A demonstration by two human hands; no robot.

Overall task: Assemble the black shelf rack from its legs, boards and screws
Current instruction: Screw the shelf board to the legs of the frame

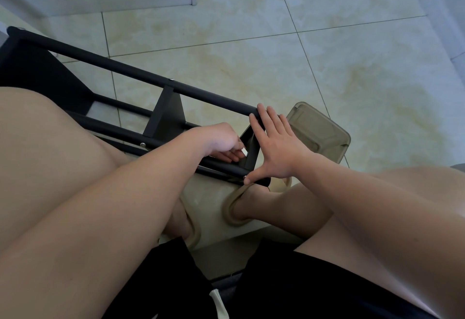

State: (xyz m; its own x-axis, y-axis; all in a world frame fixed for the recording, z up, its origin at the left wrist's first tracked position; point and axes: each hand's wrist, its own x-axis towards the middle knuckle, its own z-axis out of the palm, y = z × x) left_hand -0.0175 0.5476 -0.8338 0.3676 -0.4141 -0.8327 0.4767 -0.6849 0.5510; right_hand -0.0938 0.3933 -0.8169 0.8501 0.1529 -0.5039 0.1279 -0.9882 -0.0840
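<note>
No readable text, label or number shows anywhere.

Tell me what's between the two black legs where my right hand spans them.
Head view: a black board end bridges the upper leg and lower leg there, with the left hand curled beside it.

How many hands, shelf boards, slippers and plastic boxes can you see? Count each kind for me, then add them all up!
hands: 2, the left hand, which pinches a small pale piece, and the right hand
shelf boards: 3
slippers: 2
plastic box: 1
Total: 8
</note>
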